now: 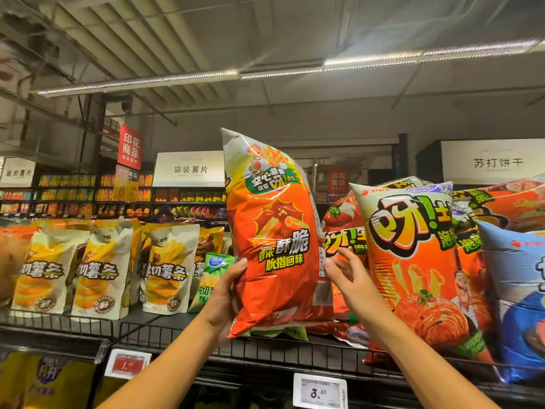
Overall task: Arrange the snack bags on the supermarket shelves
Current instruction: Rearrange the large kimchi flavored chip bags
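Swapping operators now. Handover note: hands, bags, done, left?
Left hand: grips the tall orange bag at its lower left edge, held upright over the wire shelf.
Right hand: open, fingers spread beside the bag's right edge; contact unclear.
Cream bags stand in a row at left; kimchi bag leans at right.
Done: rows on both sides stocked.
Left: seat the orange bag in the gap, probably straighten the leaning ones.

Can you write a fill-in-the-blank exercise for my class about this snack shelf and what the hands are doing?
1. The left hand grips a tall ____ snack bag by its lower edge.
2. The right hand is ____, its fingers beside the bag.
3. The white price tag on the shelf rail reads ____.

Missing words: orange; open; 3.50
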Demonstrator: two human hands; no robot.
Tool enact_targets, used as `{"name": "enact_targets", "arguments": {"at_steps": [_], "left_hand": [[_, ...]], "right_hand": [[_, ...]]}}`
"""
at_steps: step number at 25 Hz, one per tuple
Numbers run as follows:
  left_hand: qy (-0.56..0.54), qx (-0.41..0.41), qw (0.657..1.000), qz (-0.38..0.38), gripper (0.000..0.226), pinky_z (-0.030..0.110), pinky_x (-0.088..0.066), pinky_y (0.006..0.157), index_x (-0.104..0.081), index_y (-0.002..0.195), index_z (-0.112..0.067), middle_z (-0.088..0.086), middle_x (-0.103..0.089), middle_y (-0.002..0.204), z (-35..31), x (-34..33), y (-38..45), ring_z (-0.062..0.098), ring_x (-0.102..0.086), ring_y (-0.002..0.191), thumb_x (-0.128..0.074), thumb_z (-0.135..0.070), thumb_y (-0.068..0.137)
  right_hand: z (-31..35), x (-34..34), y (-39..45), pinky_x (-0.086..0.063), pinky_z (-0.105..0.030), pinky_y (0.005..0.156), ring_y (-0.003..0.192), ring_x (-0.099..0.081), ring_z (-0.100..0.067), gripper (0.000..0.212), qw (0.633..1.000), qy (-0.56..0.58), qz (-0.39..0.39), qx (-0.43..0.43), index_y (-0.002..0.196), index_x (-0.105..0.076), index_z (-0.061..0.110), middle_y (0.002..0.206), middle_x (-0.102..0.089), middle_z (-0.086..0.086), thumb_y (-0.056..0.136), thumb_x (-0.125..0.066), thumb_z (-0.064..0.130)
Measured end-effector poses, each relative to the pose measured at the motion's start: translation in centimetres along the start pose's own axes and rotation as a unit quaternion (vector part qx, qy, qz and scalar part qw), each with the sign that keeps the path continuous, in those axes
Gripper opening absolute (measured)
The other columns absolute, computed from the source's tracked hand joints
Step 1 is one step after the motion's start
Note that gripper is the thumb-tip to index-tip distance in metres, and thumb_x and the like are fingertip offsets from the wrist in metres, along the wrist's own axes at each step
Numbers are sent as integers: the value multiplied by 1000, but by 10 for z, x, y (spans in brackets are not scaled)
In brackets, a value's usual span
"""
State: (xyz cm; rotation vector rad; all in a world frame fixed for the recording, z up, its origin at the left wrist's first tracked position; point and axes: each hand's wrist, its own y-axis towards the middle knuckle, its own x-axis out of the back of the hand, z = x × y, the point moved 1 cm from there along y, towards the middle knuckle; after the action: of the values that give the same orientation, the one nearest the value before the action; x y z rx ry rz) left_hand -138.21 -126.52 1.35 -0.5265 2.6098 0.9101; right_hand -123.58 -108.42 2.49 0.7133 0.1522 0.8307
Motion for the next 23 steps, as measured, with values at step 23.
{"name": "enact_targets", "arguments": {"at_steps": [23], "left_hand": [[239,56,969,34,120,29,-58,72,-45,135,-26,1,-75,113,8,25,9,18,-73,96,-92,-63,31]], "right_hand": [[-18,5,-3,-56,-38,98,119,-65,-12,104,996,67,51,-8,148,-40,34,136,-64,5,58,-81,64]]}}
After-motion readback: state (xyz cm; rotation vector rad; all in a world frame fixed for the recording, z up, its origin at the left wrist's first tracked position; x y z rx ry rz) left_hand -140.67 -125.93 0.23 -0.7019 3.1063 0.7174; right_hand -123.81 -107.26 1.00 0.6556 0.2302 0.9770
